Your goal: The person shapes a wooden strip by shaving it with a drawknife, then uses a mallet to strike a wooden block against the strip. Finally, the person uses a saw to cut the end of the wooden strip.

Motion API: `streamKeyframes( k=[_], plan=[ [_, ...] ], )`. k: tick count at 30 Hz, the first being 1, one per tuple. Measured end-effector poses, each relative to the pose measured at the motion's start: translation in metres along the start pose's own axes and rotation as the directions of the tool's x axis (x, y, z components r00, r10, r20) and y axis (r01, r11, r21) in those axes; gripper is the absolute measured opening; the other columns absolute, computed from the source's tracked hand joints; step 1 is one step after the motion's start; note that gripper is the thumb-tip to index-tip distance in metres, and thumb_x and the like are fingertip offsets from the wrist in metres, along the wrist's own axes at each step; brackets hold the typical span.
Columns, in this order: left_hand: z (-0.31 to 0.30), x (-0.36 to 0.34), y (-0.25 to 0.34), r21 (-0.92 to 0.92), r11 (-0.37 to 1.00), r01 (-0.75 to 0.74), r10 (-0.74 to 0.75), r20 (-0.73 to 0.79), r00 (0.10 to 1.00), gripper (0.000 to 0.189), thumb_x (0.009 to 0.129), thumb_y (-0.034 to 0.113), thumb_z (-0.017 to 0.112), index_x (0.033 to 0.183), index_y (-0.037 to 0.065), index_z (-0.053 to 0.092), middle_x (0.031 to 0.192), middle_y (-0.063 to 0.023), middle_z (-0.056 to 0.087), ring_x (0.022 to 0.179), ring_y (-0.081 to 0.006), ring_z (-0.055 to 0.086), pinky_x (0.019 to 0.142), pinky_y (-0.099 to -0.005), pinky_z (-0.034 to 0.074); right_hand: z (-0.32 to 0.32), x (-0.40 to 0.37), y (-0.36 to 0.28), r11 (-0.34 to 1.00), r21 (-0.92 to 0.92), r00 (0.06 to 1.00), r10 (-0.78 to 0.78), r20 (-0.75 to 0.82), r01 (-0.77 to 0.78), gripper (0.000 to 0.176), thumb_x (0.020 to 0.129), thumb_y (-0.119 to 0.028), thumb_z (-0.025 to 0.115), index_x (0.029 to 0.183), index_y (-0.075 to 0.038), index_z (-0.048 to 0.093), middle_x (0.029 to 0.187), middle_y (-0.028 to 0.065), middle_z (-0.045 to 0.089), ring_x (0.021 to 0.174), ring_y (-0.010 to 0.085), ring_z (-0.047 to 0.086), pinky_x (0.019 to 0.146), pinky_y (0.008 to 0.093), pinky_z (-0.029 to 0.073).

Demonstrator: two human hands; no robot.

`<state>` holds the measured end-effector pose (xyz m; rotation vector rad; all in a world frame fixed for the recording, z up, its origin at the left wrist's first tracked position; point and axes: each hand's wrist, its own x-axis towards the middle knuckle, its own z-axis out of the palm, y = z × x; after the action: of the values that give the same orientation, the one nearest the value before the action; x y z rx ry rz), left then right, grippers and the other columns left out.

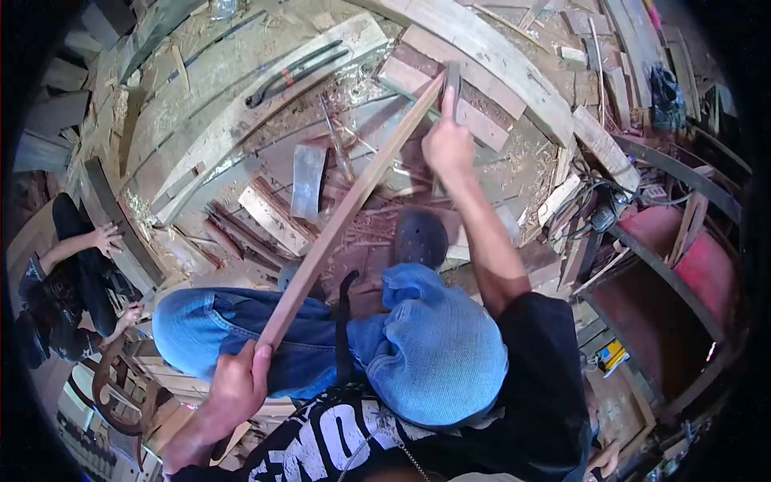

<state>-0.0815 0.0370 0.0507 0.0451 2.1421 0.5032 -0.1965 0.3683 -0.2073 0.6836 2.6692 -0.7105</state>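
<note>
The long wooden strip (pixel 345 213) runs from the person's left hand (pixel 238 377) forward to the blade (pixel 452 84) in the right hand (pixel 450 150). Left of the strip, a slim tool (pixel 291 77) lies on a curved plank (pixel 221 153); a co-worker (pixel 68 301) is farther left.

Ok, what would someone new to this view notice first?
Probably the long wooden strip slanting across the middle, its near end in the left hand. By its far end, the right hand grips a tool, its exact kind hard to tell. Bright blue jeans fill the lower middle.
</note>
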Motion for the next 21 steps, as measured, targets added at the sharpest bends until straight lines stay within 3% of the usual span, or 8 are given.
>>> streamKeyframes(
  k=[2, 5, 8, 9, 12, 14, 17, 21],
  plan=[
    [-0.001, 0.002, 0.002, 0.007, 1.000, -0.029, 0.029, -0.021, 0.999, 0.025, 0.095, 0.014, 0.047, 0.078, -0.002, 0.054, 0.055, -0.0246, 0.051, 0.052, -0.0462, 0.054, 0.046, -0.0508, 0.039, -0.015, -0.021, -0.006, 0.999, 0.034, 0.991, 0.032, 0.132, -0.037, 0.070, 0.084, -0.012, 0.046, 0.147, -0.010, 0.016, 0.077, 0.0334, 0.061, 0.073, 0.0474, 0.063, 0.071, 0.0521, 0.052],
    [-0.002, 0.000, 0.005, -0.047, 0.995, 0.088, -0.086, 0.044, 0.995, 0.027, 0.095, 0.016, 0.047, 0.077, -0.002, 0.054, 0.054, -0.0252, 0.051, 0.054, -0.0466, 0.055, 0.048, -0.0520, 0.040, 0.000, 0.015, 0.018, 0.996, -0.080, 0.999, -0.026, 0.020, 0.027, 0.071, 0.084, -0.012, 0.047, 0.148, -0.012, 0.017, 0.078, 0.0339, 0.061, 0.074, 0.0474, 0.063, 0.072, 0.0533, 0.051],
    [0.003, 0.000, -0.002, 0.006, 1.000, -0.016, 0.017, -0.031, 0.999, 0.026, 0.096, 0.015, 0.046, 0.077, -0.002, 0.054, 0.054, -0.0253, 0.051, 0.052, -0.0461, 0.054, 0.045, -0.0500, 0.040, 0.009, 0.009, 0.010, 0.997, -0.071, 0.999, 0.037, -0.012, -0.038, 0.071, 0.084, -0.011, 0.047, 0.148, -0.015, 0.017, 0.079, 0.0336, 0.062, 0.076, 0.0472, 0.063, 0.072, 0.0543, 0.051],
    [0.002, 0.000, -0.002, 0.004, 1.000, -0.006, 0.006, -0.011, 1.000, 0.026, 0.096, 0.015, 0.046, 0.079, -0.003, 0.055, 0.055, -0.0255, 0.051, 0.053, -0.0464, 0.054, 0.046, -0.0499, 0.040, 0.006, -0.003, 0.005, 0.993, -0.094, 0.997, 0.071, 0.030, -0.067, 0.071, 0.083, -0.010, 0.046, 0.148, -0.015, 0.018, 0.080, 0.0333, 0.062, 0.076, 0.0473, 0.063, 0.074, 0.0551, 0.050],
    [0.001, -0.001, 0.001, -0.056, 0.997, 0.058, -0.058, 0.007, 0.998, 0.027, 0.096, 0.017, 0.046, 0.080, -0.002, 0.055, 0.055, -0.0256, 0.052, 0.054, -0.0470, 0.055, 0.048, -0.0513, 0.041, 0.002, 0.003, 0.018, 0.986, -0.163, 0.999, -0.015, 0.049, 0.022, 0.075, 0.081, -0.008, 0.046, 0.148, -0.012, 0.014, 0.077, 0.0322, 0.062, 0.075, 0.0463, 0.064, 0.069, 0.0534, 0.052],
    [0.000, -0.001, 0.004, -0.075, 0.995, 0.068, -0.068, 0.009, 0.998, 0.027, 0.096, 0.018, 0.047, 0.080, -0.002, 0.056, 0.054, -0.0253, 0.051, 0.054, -0.0469, 0.055, 0.048, -0.0514, 0.041, 0.007, 0.007, 0.020, 0.989, -0.142, 0.999, -0.031, 0.013, 0.032, 0.078, 0.079, -0.006, 0.048, 0.148, -0.012, 0.012, 0.075, 0.0318, 0.062, 0.072, 0.0456, 0.064, 0.065, 0.0526, 0.053],
    [0.006, 0.000, -0.006, 0.030, 0.999, -0.026, 0.028, -0.059, 0.998, 0.026, 0.096, 0.018, 0.048, 0.080, -0.001, 0.055, 0.053, -0.0246, 0.051, 0.051, -0.0465, 0.054, 0.044, -0.0507, 0.041, 0.022, -0.029, 0.020, 0.996, 0.068, 0.998, -0.063, -0.030, 0.064, 0.079, 0.078, -0.004, 0.050, 0.148, -0.010, 0.013, 0.067, 0.0305, 0.060, 0.063, 0.0463, 0.062, 0.060, 0.0537, 0.051],
    [0.029, -0.004, -0.020, 0.032, 0.999, -0.012, 0.015, -0.084, 0.996, 0.029, 0.096, 0.020, 0.048, 0.074, 0.000, 0.050, 0.050, -0.0240, 0.049, 0.047, -0.0457, 0.053, 0.041, -0.0513, 0.038, 0.035, -0.071, 0.042, 0.992, 0.014, 0.987, -0.127, 0.101, 0.126, 0.071, 0.086, -0.011, 0.050, 0.148, -0.014, 0.015, 0.059, 0.0257, 0.058, 0.055, 0.0437, 0.060, 0.056, 0.0527, 0.050]
  ],
)
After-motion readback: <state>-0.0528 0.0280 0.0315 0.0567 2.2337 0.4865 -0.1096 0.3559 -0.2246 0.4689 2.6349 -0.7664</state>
